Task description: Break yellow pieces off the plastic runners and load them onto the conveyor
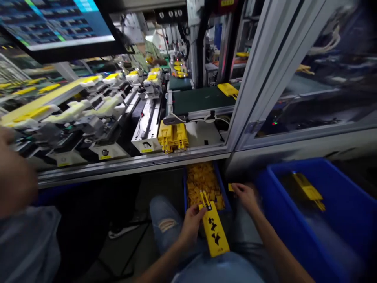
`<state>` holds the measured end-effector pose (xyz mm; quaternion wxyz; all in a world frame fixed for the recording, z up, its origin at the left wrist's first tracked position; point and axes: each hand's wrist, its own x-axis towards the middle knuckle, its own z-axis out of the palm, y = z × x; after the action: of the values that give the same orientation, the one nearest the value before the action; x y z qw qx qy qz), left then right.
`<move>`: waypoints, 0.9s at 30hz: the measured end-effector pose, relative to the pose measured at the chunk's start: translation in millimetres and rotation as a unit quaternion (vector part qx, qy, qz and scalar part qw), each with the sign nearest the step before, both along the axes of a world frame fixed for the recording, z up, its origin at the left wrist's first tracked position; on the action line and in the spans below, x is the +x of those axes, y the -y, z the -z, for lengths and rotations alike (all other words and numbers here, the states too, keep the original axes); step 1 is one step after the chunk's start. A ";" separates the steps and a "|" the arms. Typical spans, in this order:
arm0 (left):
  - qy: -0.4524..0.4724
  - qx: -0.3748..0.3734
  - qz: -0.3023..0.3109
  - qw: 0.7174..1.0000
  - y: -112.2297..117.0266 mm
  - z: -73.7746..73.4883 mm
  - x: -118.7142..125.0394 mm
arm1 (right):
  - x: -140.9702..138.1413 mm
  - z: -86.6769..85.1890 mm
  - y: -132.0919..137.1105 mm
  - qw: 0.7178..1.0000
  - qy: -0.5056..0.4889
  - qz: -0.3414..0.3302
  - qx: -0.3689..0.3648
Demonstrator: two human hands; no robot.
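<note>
Yellow pack [214,236], its bold black markings [211,223] unreadable, is pinched above the lap [219,271] by a person's left hand [190,226], while the right hand [246,197] pinches a small yellow piece [230,187] near a blue bin [223,184], with labels [146,150] and a screen [59,23] illegible beyond.

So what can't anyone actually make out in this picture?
All in the head view:
Screen: writing blurred and too small; top cut off by the picture's edge.
Yellow packet: print near its lower end too small; part of its edge hidden by the left hand.
Small yellow piece: partly covered by the right hand.
Blue bin: right side cut off by the edge.
</note>
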<state>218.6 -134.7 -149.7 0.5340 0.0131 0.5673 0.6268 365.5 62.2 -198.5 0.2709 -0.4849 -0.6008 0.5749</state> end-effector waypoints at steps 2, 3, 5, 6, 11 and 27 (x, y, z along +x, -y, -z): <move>0.015 -0.017 0.012 1.000 5.3 11.7 17.8 | 8.1 -4.0 1.5 0.998 -0.055 -0.014 -0.041; 0.019 -0.020 0.018 0.999 6.2 15.9 24.8 | 11.5 -6.4 3.3 0.994 -0.079 -0.024 -0.068; 0.019 -0.023 0.031 0.999 4.7 21.2 33.8 | 16.9 -13.3 8.9 0.988 -0.102 -0.041 -0.112; 0.016 -0.026 0.040 0.999 2.8 22.6 36.0 | 19.0 -17.8 12.5 0.986 -0.101 -0.048 -0.126; 0.020 -0.025 0.092 0.995 -8.6 22.3 34.6 | 22.1 -40.2 36.3 0.985 -0.025 -0.127 -0.115; 0.019 -0.013 0.139 0.990 -13.2 12.1 30.0 | 16.5 -52.8 62.7 0.933 0.096 -0.300 0.174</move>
<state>248.5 -121.5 -161.7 0.6268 0.0730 0.5579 0.5390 382.0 -0.5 -145.7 0.1070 -0.2807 -0.8321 0.4662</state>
